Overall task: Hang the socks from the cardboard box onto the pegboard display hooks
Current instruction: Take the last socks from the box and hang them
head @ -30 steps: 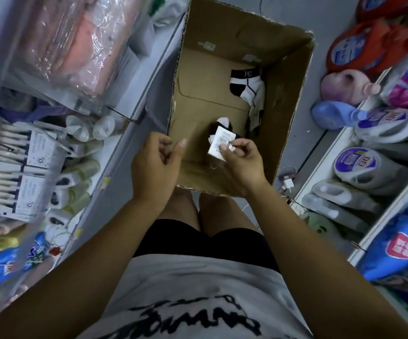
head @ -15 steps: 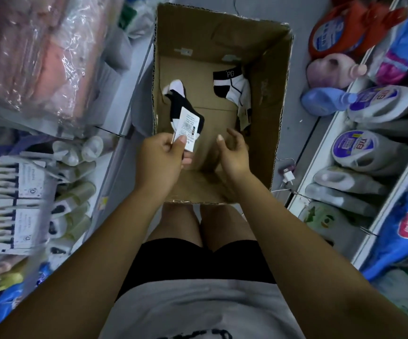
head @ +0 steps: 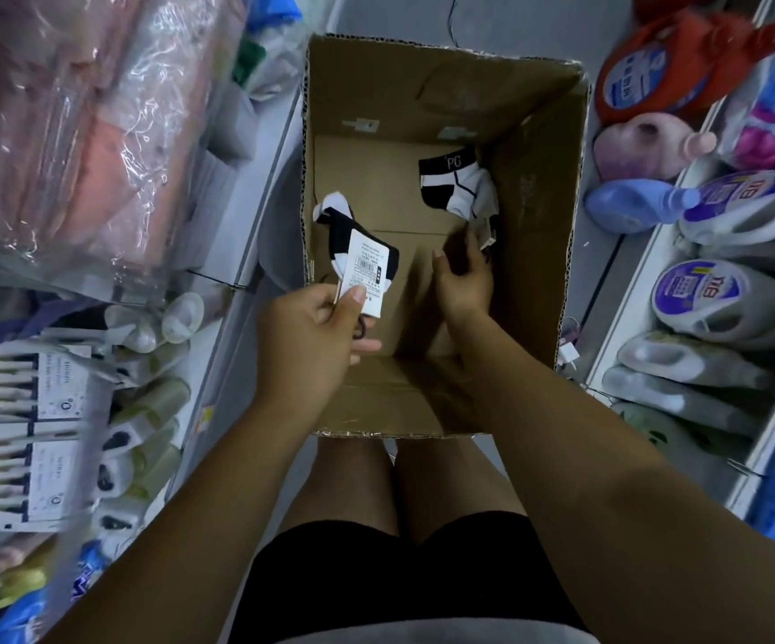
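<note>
Left hand point(head: 311, 337) holds a black-and-white sock pair point(head: 340, 225) at the cardboard box point(head: 539, 253)

Left thumb and fingers pinch the paper label point(head: 366, 267) of this pair, just inside the left wall of the box. Right hand point(head: 462, 276) is inside the box, fingers relaxed and holding nothing, its tips just beside the second sock pair point(head: 457, 188), which lies near the far right corner of the box

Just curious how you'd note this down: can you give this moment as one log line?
left hand: pinches tagged sock | right hand: open, inside cardboard box, beside second sock | stage: picking socks
</note>
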The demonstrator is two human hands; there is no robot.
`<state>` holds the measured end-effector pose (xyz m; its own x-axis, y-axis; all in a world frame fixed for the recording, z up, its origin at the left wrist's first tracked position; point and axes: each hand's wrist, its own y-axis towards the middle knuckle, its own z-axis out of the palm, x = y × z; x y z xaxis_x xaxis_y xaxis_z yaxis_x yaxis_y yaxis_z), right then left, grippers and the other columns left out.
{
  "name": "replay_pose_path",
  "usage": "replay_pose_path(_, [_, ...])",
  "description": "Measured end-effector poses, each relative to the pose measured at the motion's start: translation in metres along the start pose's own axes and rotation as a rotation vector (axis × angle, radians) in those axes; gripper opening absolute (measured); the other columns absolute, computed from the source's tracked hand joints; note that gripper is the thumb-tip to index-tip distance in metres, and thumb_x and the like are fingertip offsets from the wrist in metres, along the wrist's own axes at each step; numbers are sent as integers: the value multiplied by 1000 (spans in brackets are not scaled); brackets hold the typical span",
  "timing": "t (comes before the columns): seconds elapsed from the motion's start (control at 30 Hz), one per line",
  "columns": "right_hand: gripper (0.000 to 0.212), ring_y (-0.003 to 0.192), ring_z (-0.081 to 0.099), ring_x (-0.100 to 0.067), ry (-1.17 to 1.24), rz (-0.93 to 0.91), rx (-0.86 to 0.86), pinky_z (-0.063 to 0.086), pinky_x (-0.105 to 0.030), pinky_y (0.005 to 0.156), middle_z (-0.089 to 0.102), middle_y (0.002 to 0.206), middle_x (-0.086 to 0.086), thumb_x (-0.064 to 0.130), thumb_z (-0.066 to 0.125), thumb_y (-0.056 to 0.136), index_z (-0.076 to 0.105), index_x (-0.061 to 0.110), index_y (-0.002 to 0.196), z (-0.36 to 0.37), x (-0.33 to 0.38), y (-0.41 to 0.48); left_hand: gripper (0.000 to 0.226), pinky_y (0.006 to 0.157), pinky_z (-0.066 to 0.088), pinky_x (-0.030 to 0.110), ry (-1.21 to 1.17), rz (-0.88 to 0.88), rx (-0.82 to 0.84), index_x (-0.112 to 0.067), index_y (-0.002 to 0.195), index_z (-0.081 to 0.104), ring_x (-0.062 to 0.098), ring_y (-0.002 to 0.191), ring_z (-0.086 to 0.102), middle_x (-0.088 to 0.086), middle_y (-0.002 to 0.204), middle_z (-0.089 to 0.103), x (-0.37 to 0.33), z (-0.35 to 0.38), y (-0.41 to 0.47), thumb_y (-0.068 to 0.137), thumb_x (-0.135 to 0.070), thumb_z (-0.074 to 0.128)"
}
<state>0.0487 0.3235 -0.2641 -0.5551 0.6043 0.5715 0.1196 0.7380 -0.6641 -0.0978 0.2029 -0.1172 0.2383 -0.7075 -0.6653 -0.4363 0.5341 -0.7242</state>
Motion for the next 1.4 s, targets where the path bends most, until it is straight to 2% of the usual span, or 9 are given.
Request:
replay_pose_path(0.2, [36,106,59,15,185,-113,-107,45,-4,92,69,130,-1,18,69,96,67,13,131,-20,16,-49,14,73,63,41,-41,-8,5,-24,94,71,14,76,78,-1,88,79,-4,-2,-5,103,-25,60])
replay_pose_path(0.37, [27,101,69,-10,226,-214,-135,54,-26,99,76,107,-12,6,72,92,73,2,118,-46,27,-102,12,83,62,51,19,37,-38,-21,96,74,17,84,78,-4,92,79,-7,-5,-15,101,-22,63])
replay_pose_path(0.57, [65,113,68,-13,312,-338,-10,54,-19,90,68,126,-5,6,72,92,44,17,150,-84,43,-157,11,87,62,47,3,75,-58,-21,101,73,16,93,76,-9,92,76,-21,-13,-37,101,-18,63])
replay_pose_path(0.87, [76,109,72,-17,389,-375,220,57,-34,95,78,109,2,18,74,92,29,22,153,-138,69,-189,14,53,53,19,-51,201,-39,-14,113,69,13,68,75,6,97,77,-40,-15,-89,104,-16,59])
replay_pose_path(0.97, [65,111,71,-18,400,-352,303,57,-36,93,78,111,-2,21,74,92,36,25,144,-158,77,-193,11,58,50,20,-48,267,-73,-20,106,74,9,66,69,2,83,76,-42,-11,-112,99,-18,67])
replay_pose_path(1.03, [44,105,74,-19,435,-360,371,59,-30,82,78,110,-3,19,73,93,52,11,131,-173,82,-197,9,67,50,24,-90,288,-114,-26,98,78,10,68,65,0,77,74,-41,-4,-130,96,-21,72])
replay_pose_path(1.13, [20,100,75,-19,398,-440,405,62,-29,77,79,102,1,23,72,94,70,10,109,-198,86,-207,10,77,52,34,-246,302,-199,-30,87,81,15,76,63,8,85,76,-44,13,-163,92,-23,76])
replay_pose_path(1.3, [33,87,73,-16,357,-550,436,59,-50,81,77,93,-10,31,72,93,70,-2,91,-234,88,-237,6,56,50,14,-535,356,-301,-26,85,81,4,72,70,-4,91,80,-48,43,-220,90,-25,78])
replay_pose_path(1.4, [23,84,72,-15,352,-602,493,59,-47,82,78,90,-6,33,70,95,76,14,83,-249,90,-259,17,60,54,20,-641,415,-333,-24,94,80,10,77,73,0,94,80,-49,48,-253,83,-37,79])
